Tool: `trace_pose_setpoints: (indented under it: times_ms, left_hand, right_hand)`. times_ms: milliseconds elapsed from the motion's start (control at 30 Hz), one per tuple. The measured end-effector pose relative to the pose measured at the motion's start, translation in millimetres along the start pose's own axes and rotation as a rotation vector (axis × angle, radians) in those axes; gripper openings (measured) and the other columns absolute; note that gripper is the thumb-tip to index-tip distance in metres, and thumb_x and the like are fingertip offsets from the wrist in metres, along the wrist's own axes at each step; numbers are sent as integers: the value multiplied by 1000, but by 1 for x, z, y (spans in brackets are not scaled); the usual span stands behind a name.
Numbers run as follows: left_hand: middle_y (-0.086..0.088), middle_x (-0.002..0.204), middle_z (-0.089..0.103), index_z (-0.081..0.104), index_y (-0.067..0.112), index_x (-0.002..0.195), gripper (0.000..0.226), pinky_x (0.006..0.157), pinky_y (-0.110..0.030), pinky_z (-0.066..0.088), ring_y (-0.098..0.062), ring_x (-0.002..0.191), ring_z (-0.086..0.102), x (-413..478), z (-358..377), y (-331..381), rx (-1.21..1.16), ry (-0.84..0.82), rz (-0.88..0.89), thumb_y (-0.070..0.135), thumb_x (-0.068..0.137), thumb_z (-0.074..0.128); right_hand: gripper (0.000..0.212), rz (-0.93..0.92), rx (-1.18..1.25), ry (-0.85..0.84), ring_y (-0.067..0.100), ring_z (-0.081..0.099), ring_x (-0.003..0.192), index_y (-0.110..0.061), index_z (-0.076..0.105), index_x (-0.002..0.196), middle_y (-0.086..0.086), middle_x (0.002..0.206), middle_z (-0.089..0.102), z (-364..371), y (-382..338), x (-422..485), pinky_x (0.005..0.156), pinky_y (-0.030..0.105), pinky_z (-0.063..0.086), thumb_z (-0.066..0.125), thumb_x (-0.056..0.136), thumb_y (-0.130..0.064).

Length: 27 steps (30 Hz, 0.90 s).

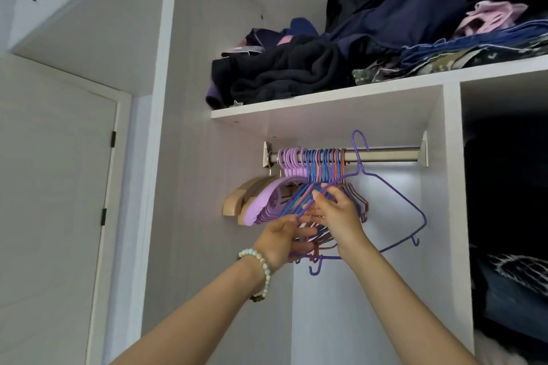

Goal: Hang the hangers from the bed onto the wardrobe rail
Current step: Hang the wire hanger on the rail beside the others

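Left hand (280, 238), right hand (341, 218): fingers pinch thin purple wire hanger (394, 191) (hooklets at ends), hook at rail (385, 155).

Left hand (280, 241) and right hand (341, 216) on purple hanger (398, 195), hook beside crowded rail (388, 154)

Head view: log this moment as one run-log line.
step: hanging purple hanger | right hand: grips its shoulder wire | left hand: at hung hangers, grip unclear | hook: up at rail, not clearly seated
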<state>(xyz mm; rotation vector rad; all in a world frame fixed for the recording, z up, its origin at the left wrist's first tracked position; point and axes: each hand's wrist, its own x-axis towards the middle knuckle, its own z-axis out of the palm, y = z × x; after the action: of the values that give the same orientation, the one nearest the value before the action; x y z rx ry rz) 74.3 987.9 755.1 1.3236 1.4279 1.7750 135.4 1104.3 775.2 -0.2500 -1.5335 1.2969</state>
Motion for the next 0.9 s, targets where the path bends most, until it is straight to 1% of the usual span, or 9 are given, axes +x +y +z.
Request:
trace_pose_setpoints:
  times_ms: [133,267,400,500,567,633,733,833,900]
  left_hand:
    - [0,83,60,47,14,113,25,53,-17,49,-11,61,59,19,14,-3,-13,-2,-27,20,102,26]
    - [-6,90,61,48,13,122,31,62,-21,48,-14,70,58,36,22,-5,1,14,-39,20,102,26]
    - [-11,96,63,46,8,128,34,62,-20,48,-17,73,60,50,26,-10,7,41,-55,18,102,27]
    - [-22,123,58,44,9,131,34,70,-24,48,-27,94,59,58,25,-13,39,49,-76,16,102,27]
    - [-21,129,55,42,10,133,35,84,-31,48,-31,111,57,60,23,-17,44,53,-89,16,102,28]
    - [-21,130,54,41,8,134,35,90,-32,44,-33,120,53,61,21,-21,46,70,-99,13,101,30]
    - [-22,130,54,45,5,128,31,83,-29,47,-33,114,56,63,20,-22,59,77,-116,5,99,35]
    - [-27,130,52,51,7,99,16,64,-22,48,-31,89,63,64,18,-20,-7,78,-179,0,97,36]
    - [-27,127,53,48,8,95,15,54,-19,47,-32,88,62,62,13,-22,13,79,-193,-1,97,36]
  right_hand:
    - [33,21,-50,5,18,69,66,-9,48,129,10,83,68,-14,7,25,60,27,58,50,97,-18]
    - [31,10,-101,29,23,69,71,-9,51,126,11,83,68,-23,12,43,69,35,59,50,97,-18]
    - [33,33,-82,38,22,69,69,-11,50,129,11,83,68,-25,15,57,60,30,59,52,96,-17]
    - [36,60,-105,44,20,69,71,-12,50,130,13,91,69,-25,22,64,61,28,58,53,95,-18]
    - [36,62,-128,56,18,68,71,-14,51,130,10,92,68,-25,26,66,59,24,56,53,95,-20]
    - [35,61,-150,69,15,66,71,-14,51,130,6,88,68,-26,29,66,59,22,54,53,95,-21]
    - [34,79,-161,89,14,65,70,-13,52,129,6,86,67,-27,33,70,62,23,54,53,96,-20]
    - [31,112,-172,94,14,63,67,-10,56,123,7,84,67,-29,36,69,65,26,54,56,94,-18]
    - [22,127,-182,68,14,61,65,-12,60,113,4,77,66,-30,40,65,64,24,54,59,92,-19]
